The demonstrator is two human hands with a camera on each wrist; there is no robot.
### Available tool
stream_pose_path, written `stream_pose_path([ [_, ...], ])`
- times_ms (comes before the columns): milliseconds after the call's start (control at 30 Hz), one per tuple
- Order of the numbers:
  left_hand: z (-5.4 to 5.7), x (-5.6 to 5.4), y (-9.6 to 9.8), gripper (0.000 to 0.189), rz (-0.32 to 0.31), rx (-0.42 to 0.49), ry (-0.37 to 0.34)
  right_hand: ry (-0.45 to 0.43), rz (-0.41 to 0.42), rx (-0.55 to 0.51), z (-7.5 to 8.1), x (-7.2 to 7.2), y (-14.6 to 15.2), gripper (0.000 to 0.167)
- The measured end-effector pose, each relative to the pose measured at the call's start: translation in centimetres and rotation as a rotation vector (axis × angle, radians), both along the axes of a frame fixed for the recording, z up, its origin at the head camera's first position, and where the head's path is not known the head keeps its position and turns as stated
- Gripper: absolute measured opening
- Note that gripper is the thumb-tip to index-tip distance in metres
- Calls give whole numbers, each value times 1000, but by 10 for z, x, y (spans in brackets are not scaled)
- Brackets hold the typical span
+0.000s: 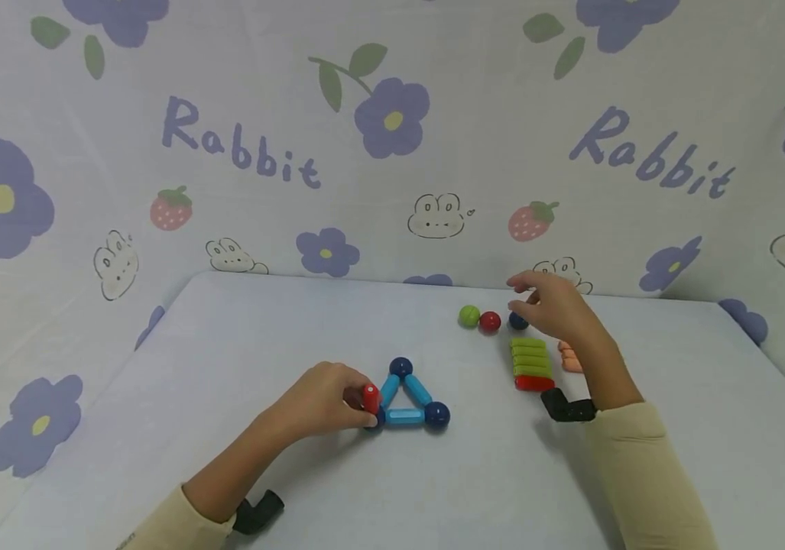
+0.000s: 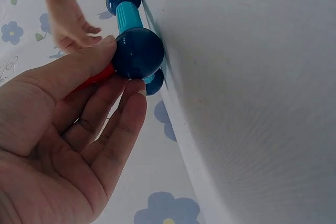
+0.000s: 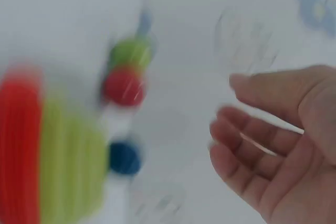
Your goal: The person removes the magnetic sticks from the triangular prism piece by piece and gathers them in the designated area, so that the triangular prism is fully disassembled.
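Note:
A flat triangle of light blue magnetic rods and navy balls lies on the table. My left hand is at its left corner, pinching a red magnetic rod that stands up from the corner ball. In the left wrist view, thumb and fingertips also touch that navy ball. Over the back right of the table my right hand hovers with nothing in it, its fingers loosely bent, as the right wrist view confirms. Beneath it sits a loose navy ball, partly hidden by the hand in the head view.
Beside the loose navy ball are a green ball and a red ball. Nearer lie a row of green rods with a red rod and some orange rods. A printed cloth hangs behind the table.

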State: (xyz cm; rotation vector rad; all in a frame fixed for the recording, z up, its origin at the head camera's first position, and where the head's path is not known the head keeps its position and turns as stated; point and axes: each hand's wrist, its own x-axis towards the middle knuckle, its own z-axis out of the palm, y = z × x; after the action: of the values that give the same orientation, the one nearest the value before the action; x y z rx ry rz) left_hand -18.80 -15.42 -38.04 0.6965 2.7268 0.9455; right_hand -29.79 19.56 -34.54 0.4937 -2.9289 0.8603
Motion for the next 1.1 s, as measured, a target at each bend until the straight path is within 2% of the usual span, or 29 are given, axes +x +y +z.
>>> stream_pose_path([
  [67, 0, 0, 0, 25, -6, -1, 0, 22, 105, -18, 9, 12, -20, 28],
  [167, 1, -1, -1, 25, -19, 5, -2, 48, 339, -24, 16, 35, -60, 20],
  [267, 2, -3, -3, 22, -43, 30, 8, 41, 572, -6, 16, 61, -99, 23],
  [333, 1, -4, -4, 19, -57, 48, 19, 37, 674, 9, 12, 76, -121, 27],
  [367, 0, -4, -5, 17, -62, 53, 26, 41, 699, 17, 9, 83, -130, 28],
  [433, -1, -5, -6, 14, -73, 61, 37, 82, 713, 32, 2, 94, -142, 26],
  [567, -3, -6, -6, 14, -97, 80, 36, 210, 654, 73, -8, 105, -153, 21],
  [667, -3, -5, -7, 19, -104, 80, 26, 227, 610, 139, -10, 112, -154, 22],
  [800, -1, -4, -6, 21, -83, 29, 10, 132, 572, 268, -13, 122, -148, 18],
  [900, 1, -2, -3, 19, -70, 3, -2, 6, 546, 319, -17, 132, -140, 17],
  [1033, 3, 0, 1, 18, -68, -21, 8, -144, 519, 286, -26, 143, -122, 15],
  [1100, 4, 2, 1, 19, -64, -33, 17, -174, 501, 262, -31, 145, -111, 17],
])
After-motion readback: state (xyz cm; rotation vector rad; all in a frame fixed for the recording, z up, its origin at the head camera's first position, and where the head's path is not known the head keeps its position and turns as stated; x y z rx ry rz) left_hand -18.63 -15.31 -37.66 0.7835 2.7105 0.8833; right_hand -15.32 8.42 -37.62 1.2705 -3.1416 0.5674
